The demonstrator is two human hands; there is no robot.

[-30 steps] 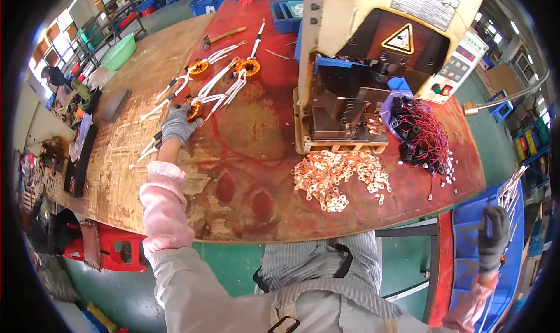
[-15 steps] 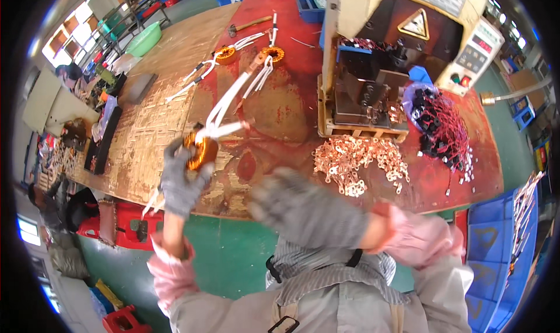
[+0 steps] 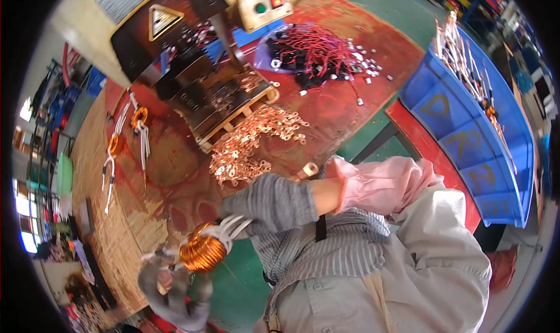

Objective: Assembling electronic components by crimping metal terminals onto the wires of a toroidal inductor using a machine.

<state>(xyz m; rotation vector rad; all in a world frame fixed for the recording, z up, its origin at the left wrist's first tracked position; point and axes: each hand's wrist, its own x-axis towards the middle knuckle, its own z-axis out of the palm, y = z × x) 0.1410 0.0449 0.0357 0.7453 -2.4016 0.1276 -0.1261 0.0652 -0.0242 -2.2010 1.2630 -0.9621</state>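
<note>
Head view: The left hand [image 3: 175,295], in a grey knit glove, sat at seven o'clock with its fingers closed round the underside of a coil [image 3: 202,252], a ring wound tight with glossy copper wire. The right hand [image 3: 271,202], also grey-gloved with a pink sleeve cuff behind it, lay just right of centre, fingers pinched together on the white leads [image 3: 233,227] that fan from the coil's top. The coil was held clear of the table [image 3: 344,117], just off its near edge, at about seven o'clock.

The table was a worn red top, scuffed and patched. At its centre lay a loose heap of small copper lugs [image 3: 248,149], flat and ring-ended. At twelve o'clock stood a press [image 3: 204,82], dark steel with a cream housing. At one o'clock lay a tangle of red wires [image 3: 315,50] with pale terminals scattered beside it. At ten o'clock two more coils [image 3: 125,135] lay flat, white leads trailing. A blue plastic bin [image 3: 472,146] stood at three o'clock, holding long wire bundles.
</note>
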